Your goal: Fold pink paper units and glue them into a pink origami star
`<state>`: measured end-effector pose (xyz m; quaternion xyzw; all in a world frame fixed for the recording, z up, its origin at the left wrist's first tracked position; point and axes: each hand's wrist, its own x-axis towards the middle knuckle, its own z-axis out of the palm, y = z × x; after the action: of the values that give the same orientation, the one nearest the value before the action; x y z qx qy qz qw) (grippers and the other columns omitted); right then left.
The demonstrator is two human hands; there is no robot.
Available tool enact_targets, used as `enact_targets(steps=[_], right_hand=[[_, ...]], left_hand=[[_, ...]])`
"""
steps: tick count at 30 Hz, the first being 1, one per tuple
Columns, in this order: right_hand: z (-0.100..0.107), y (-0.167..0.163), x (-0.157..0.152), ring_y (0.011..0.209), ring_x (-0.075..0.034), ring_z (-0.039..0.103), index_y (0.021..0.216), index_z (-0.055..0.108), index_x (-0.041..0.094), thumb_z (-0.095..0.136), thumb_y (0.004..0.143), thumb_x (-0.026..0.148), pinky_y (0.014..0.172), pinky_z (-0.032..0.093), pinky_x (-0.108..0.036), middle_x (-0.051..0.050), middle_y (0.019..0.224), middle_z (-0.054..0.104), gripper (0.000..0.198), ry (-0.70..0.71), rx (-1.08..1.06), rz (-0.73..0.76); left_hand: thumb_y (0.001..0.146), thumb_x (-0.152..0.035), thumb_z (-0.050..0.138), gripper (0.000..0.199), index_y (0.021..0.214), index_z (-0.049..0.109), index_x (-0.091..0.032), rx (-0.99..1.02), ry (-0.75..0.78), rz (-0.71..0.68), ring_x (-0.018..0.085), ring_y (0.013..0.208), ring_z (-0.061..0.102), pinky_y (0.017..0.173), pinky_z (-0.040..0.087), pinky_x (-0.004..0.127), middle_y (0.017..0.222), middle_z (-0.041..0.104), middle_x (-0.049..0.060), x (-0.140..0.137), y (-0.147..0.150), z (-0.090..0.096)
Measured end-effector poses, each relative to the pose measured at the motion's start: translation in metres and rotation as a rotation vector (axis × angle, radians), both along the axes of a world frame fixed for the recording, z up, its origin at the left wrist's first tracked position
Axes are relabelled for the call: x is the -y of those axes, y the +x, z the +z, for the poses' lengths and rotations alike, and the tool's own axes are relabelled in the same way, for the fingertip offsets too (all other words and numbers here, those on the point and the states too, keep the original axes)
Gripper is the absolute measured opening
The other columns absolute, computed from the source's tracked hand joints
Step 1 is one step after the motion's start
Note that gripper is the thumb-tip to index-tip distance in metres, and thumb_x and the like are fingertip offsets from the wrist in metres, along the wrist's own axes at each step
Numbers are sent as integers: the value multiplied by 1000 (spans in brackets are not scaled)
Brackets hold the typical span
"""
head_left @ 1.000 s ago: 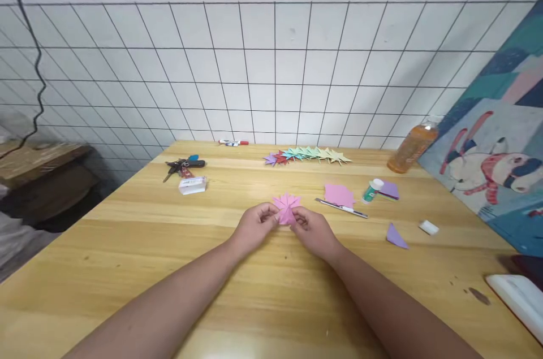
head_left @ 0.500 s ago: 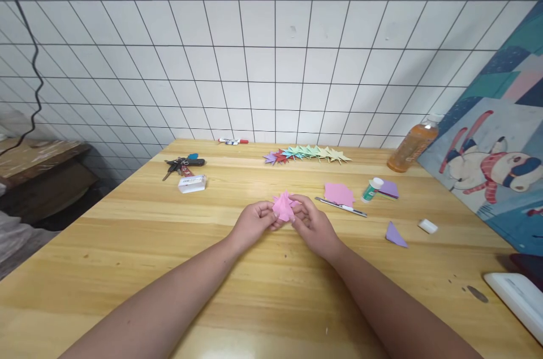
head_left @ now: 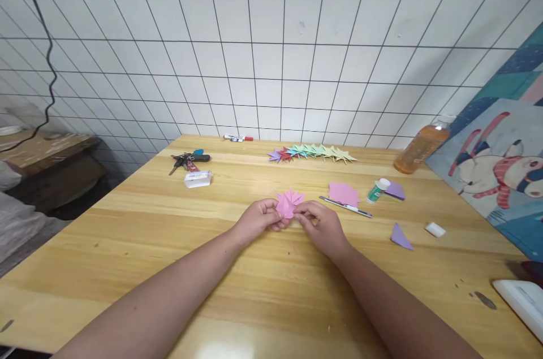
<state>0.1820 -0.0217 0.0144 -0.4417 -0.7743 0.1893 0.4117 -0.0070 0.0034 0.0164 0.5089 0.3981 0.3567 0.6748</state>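
Over tabletop [head_left: 237, 178], left hand [head_left: 261, 217] and right hand [head_left: 324, 226], nearly closed, pinch pink folded paper [head_left: 289, 203] at sides; probably light, easily creased: hold edges gently.

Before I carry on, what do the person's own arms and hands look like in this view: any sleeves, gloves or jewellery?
The left hand and right hand are bare; no glove, ring, watch or bracelet shows. The left forearm and right forearm are uncovered as far as the picture reaches, with no sleeve or cable visible.
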Motion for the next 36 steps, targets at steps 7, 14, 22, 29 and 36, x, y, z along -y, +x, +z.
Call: enact_targets(steps=[7,14,22,29,36], right_hand=[[-3,0,-2,94,-18,58,105,61,23,49,76,6,85,45,-33,-4,100,65,36,122,79,68],[-1,0,-1,88,-18,59,91,64,24,52,81,16,81,46,-34,-3,92,68,18,133,102,24],[-3,0,-1,91,-18,58,95,63,23,53,78,14,82,47,-34,-5,95,65,22,123,69,56],[-4,-1,-2,93,-18,56,102,62,23,46,82,10,83,46,-35,-6,99,64,30,182,124,96],[-1,-4,0,85,-17,60,87,67,24,57,80,19,78,48,-32,-4,89,67,13,117,11,30]], left_hand=[[65,-35,72,29,80,63,-11,10,30,-18,13,62,62,60,46,22,73,70,8,0,0,0],[66,-35,72,31,82,63,-10,-8,13,-41,11,59,61,60,45,22,72,70,8,0,-1,1],[67,-34,71,30,84,63,-11,-9,12,-54,12,62,62,60,46,22,74,70,8,0,-2,0],[68,-33,71,27,80,64,-10,-1,36,-66,11,61,60,60,44,21,74,69,7,-1,-2,0],[66,-37,72,30,80,63,-11,-1,44,-96,11,59,60,60,43,22,72,69,7,0,-1,0]])
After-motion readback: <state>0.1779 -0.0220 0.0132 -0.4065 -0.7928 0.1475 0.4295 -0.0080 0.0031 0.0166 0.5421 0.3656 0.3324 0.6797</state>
